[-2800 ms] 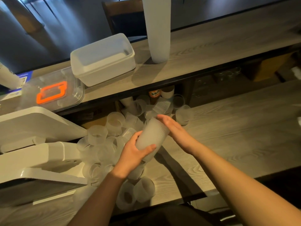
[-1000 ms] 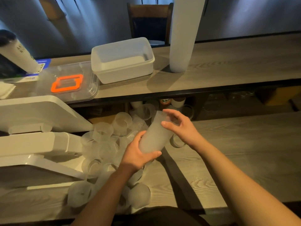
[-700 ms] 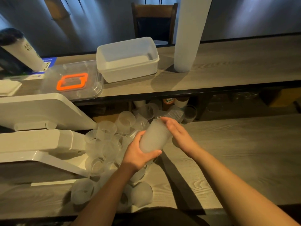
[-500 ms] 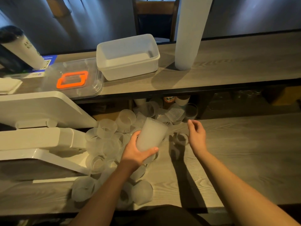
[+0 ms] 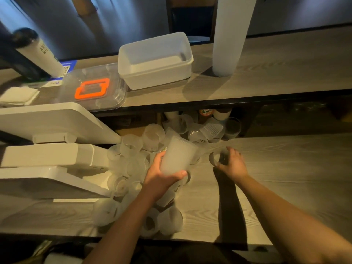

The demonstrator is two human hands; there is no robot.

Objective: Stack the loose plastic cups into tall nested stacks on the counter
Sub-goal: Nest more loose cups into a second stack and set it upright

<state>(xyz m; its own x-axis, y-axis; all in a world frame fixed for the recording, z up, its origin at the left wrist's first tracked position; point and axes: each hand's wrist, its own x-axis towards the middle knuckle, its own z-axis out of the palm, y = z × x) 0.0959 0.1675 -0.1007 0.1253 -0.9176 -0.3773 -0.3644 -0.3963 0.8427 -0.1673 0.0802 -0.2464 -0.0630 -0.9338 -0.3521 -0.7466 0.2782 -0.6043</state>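
My left hand (image 5: 162, 175) wraps the nested stack (image 5: 179, 156). My right hand (image 5: 233, 165) curls around a loose cup (image 5: 217, 158) on the counter (image 5: 285, 178).

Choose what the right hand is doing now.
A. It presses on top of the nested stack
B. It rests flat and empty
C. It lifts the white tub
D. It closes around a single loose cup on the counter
D: the right hand curls around a loose clear cup on the counter, apart from the nested stack in the left hand.
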